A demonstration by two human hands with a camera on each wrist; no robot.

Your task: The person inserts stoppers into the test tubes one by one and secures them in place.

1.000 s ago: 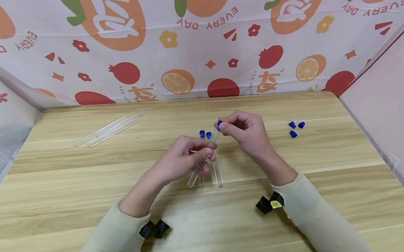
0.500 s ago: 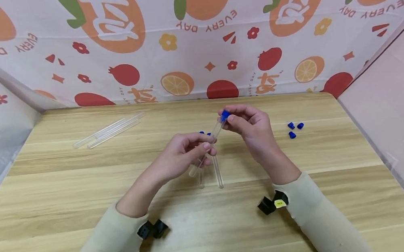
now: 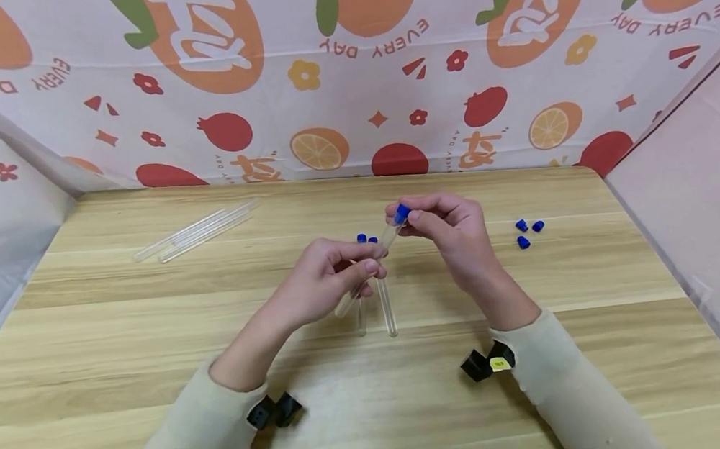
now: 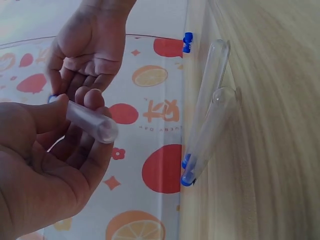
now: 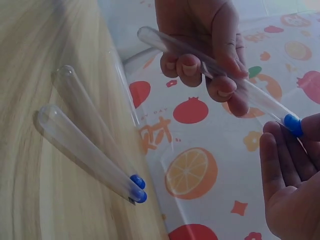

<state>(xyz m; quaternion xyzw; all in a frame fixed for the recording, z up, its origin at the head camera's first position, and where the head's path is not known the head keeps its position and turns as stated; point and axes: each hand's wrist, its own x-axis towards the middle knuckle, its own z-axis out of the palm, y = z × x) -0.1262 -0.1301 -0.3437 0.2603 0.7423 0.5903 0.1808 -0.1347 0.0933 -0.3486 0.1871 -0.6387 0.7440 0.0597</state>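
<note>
My left hand (image 3: 335, 274) grips a clear test tube (image 5: 265, 101) around its middle, holding it slanted above the table. At the tube's upper end is a blue cap (image 3: 401, 213), which my right hand (image 3: 459, 237) pinches between thumb and fingers. In the right wrist view the same blue cap (image 5: 293, 125) sits right at the tube's mouth. Below the hands, two test tubes with blue caps lie on the table, one capped tube (image 3: 389, 312) to the right and another capped tube (image 3: 361, 320) partly hidden by my left hand.
Several uncapped clear tubes (image 3: 204, 232) lie together at the back left of the wooden table (image 3: 378, 411). Three loose blue caps (image 3: 523, 242) are grouped on the right. A fruit-print cloth (image 3: 347, 95) hangs behind the table's far edge.
Both hands have risen a little with the tube, and my right hand has shifted slightly right. More of the blue cap shows between its fingers than one second ago.
</note>
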